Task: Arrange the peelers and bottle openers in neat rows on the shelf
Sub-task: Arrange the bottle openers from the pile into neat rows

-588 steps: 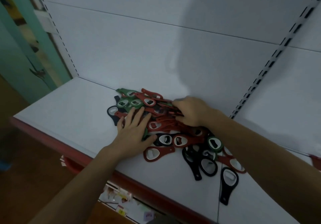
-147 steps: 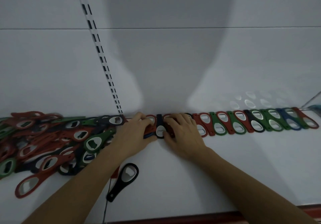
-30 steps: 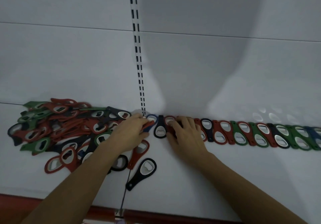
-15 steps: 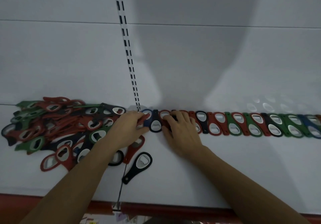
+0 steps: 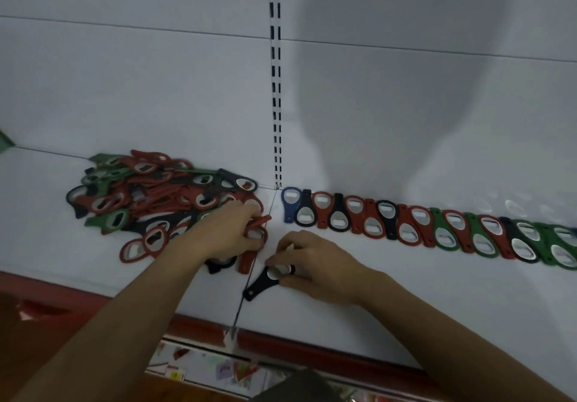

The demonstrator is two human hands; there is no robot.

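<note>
- The flat white metal shelf with a red front edge is smooth and hard, so thin pieces probably slide on it easily and are awkward to lift flat.
- The tangled heap of red, green and black plastic-handled bottle openers lies left of the shelf joint. Its loops and handles interlock, so a tug on one would likely drag its neighbours.
- The neat row of bottle openers runs along the back wall to the right of the joint, alternating head-up and head-down, each touching the next.
- The right hand is near the front of the shelf, fingers curled and pinching the ringed head of one opener.
- The left hand sits at the heap's near edge, fingers curled round a red piece.
- The black teardrop bottle opener looks light and stiff. The wide ring offers the surest hold, leaving the narrow handle free to steer.
- The red loop-headed bottle opener seems equally rigid and is best hooked through its opening.
</note>
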